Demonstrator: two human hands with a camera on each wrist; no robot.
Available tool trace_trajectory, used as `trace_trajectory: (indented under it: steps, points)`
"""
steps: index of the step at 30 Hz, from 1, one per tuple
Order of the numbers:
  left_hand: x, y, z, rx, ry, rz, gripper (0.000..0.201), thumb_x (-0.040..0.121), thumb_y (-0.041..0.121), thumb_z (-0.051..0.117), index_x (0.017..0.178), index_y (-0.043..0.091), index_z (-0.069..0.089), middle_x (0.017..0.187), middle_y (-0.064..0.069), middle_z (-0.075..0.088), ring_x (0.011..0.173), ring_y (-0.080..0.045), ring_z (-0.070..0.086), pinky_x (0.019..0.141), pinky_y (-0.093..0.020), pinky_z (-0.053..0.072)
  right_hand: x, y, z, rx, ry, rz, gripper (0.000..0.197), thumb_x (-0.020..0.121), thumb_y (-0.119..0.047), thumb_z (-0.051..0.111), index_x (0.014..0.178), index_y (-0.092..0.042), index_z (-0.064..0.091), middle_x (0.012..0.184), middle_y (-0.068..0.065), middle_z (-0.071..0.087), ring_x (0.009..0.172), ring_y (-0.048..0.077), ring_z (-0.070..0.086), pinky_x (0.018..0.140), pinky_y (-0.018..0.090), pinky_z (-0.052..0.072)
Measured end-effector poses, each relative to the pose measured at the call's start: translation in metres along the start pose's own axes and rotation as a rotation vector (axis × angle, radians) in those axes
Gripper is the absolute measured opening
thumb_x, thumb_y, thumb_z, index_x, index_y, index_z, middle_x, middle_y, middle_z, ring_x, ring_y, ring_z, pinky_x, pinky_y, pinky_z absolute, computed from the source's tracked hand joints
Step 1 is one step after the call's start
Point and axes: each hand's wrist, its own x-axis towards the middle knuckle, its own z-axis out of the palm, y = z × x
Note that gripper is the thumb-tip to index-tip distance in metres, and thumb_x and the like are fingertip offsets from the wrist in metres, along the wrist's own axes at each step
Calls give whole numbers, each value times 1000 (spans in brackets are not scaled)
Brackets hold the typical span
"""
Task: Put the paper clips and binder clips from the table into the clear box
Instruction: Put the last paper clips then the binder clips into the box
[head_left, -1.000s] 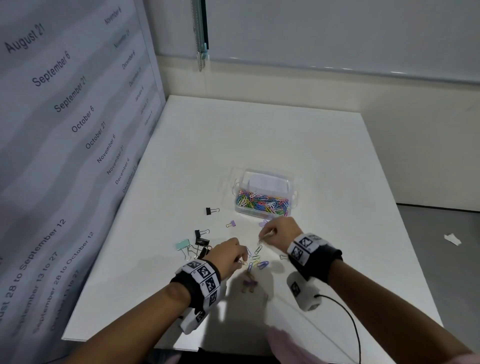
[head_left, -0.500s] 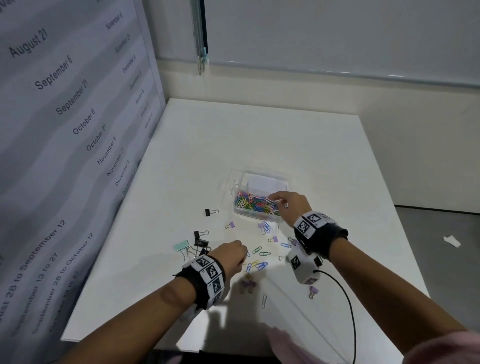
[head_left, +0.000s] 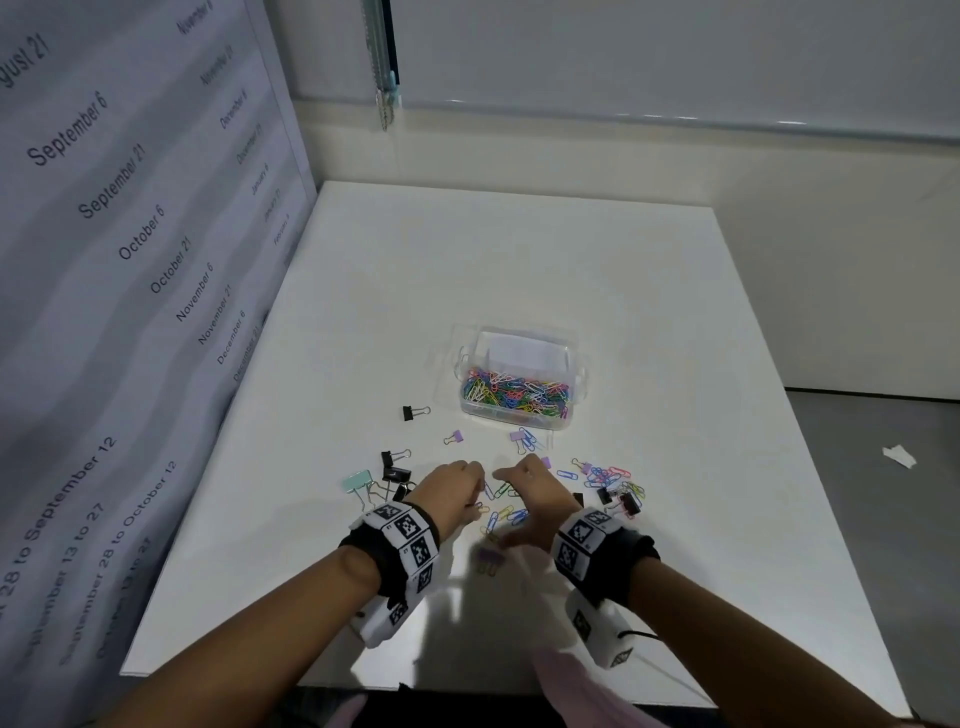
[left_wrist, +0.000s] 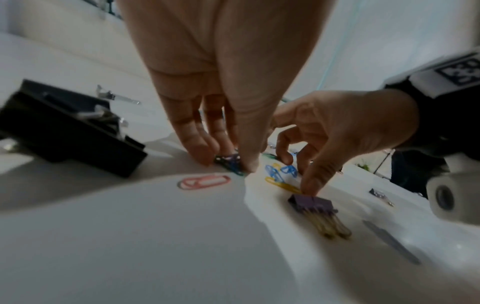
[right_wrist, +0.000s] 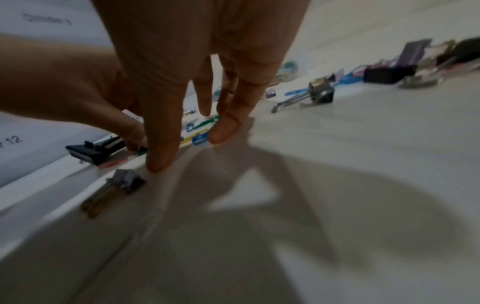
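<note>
The clear box (head_left: 519, 415) sits mid-table, full of coloured paper clips. Loose paper clips (head_left: 501, 512) lie between my hands in front of it. My left hand (head_left: 460, 486) pinches a small bunch of paper clips (left_wrist: 230, 161) against the table between thumb and fingers. My right hand (head_left: 511, 506) reaches down with spread fingers over blue and yellow clips (right_wrist: 198, 138); its thumb tip (right_wrist: 158, 164) touches the table beside a purple binder clip (right_wrist: 124, 181), and it holds nothing. A red paper clip (left_wrist: 203, 181) lies just before the left fingers.
Black binder clips (head_left: 397, 467) and a mint one (head_left: 358, 480) lie left of my left hand. A further pile of clips (head_left: 615, 483) lies to the right. A printed banner (head_left: 130, 260) walls the table's left side. A paper scrap (head_left: 898, 456) lies on the floor.
My right hand went out over the clear box, then came back down to the loose clips beside my left hand. The left hand stayed over the same clips.
</note>
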Motion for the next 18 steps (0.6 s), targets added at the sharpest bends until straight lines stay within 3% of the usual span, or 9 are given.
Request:
trace_trajectory:
  steps: [2,4,7,10,14,18]
  points:
    - [-2,-1,2,-79,31,-38,36,81,17,67,112,8,50,101,-10,54,92,-25,52,81,-32,40,4,1,2,57,7,18,78,60,-27,84,128,-10,49,119,16,47,105,26,51,80,17,35]
    - [-3,-1,5,-132,47,-60,45,78,20,72,115,10,50,96,-2,46,85,-17,46,78,-28,38,6,1,2,61,2,28,63,63,-22,82,120,-10,58,115,16,52,103,27,53,76,13,29]
    - [-7,2,10,-177,48,-60,54,74,23,76,120,12,50,102,-3,46,89,-16,49,80,-24,39,6,-1,-2,31,-19,25,39,72,-17,75,109,-9,66,111,16,58,101,28,55,76,17,29]
    - [-10,5,15,-164,34,-28,59,72,21,75,124,14,49,114,-8,48,102,-22,52,85,-25,40,6,-2,-4,-19,-46,48,23,78,-17,68,100,-10,68,109,13,62,104,26,56,84,26,38]
    - [-8,7,20,-105,34,17,50,75,14,71,121,13,52,116,-10,47,104,-25,50,91,-33,44,5,2,-9,-64,-64,65,19,81,-19,63,98,-10,67,108,10,65,104,24,56,85,26,38]
    - [-4,12,22,-84,71,15,32,82,15,64,114,12,57,115,-10,51,107,-26,49,91,-31,39,2,6,-18,-31,-18,58,22,78,-17,65,99,-10,67,104,8,69,100,22,59,77,21,34]
